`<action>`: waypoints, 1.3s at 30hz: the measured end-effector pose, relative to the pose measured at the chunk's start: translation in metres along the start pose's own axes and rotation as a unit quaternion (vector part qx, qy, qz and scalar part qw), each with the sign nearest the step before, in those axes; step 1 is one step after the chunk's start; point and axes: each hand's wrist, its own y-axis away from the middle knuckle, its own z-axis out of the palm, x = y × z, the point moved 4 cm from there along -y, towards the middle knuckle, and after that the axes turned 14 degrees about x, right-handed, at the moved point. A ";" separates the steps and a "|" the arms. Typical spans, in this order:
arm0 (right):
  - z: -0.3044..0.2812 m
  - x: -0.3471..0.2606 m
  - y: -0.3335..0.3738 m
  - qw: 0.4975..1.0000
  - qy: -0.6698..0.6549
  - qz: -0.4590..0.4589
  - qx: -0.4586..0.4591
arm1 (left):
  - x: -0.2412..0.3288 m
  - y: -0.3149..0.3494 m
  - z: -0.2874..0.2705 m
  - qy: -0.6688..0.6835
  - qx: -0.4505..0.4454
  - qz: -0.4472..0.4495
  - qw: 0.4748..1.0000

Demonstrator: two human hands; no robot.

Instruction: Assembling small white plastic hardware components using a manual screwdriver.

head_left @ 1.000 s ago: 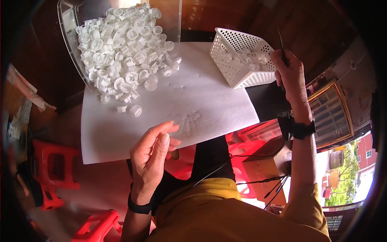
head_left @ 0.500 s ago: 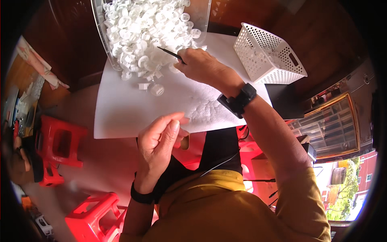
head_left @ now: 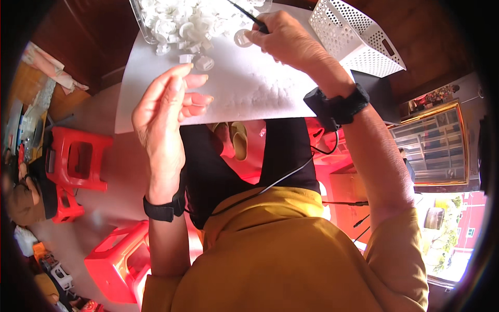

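My right hand (head_left: 291, 41) is closed around a slim black pointed tool (head_left: 253, 18), its tip lying over the heap of white plastic pieces (head_left: 184, 22). Under its fingertips is a round translucent piece (head_left: 243, 38); whether they pinch it or only touch it, I cannot tell. My left hand (head_left: 169, 106) is raised over the near left of the white tabletop (head_left: 249, 99), its fingers apart and nothing visible in them. Just beyond those fingers lie a small white block (head_left: 185, 59) and a round clear piece (head_left: 205, 63).
The heap fills a clear bin (head_left: 139, 23) at the far side. A white perforated basket (head_left: 358, 39) stands at the far right, beside a black box (head_left: 371, 93). Red stools (head_left: 80, 156) are on the floor at left. A cable (head_left: 280, 182) crosses my lap.
The whole view has shifted, so the table sits higher in it. My left hand has moved forward and left, its fingers spreading. My right hand has come to a round piece beside the heap.
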 end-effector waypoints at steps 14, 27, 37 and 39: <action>-0.054 -0.042 0.074 0.960 -0.251 0.094 -0.086 | 0.012 0.024 0.030 -0.005 -0.145 -0.023 0.989; -0.045 -0.056 0.098 0.904 -0.385 0.123 -0.138 | 0.025 0.037 0.031 -0.021 -0.167 0.017 0.986; -0.048 -0.045 0.110 0.874 -0.429 0.152 -0.171 | 0.016 0.036 0.050 -0.008 -0.096 0.011 0.995; -0.044 -0.041 0.112 0.877 -0.422 0.139 -0.185 | 0.015 0.032 0.052 -0.019 -0.112 0.015 0.993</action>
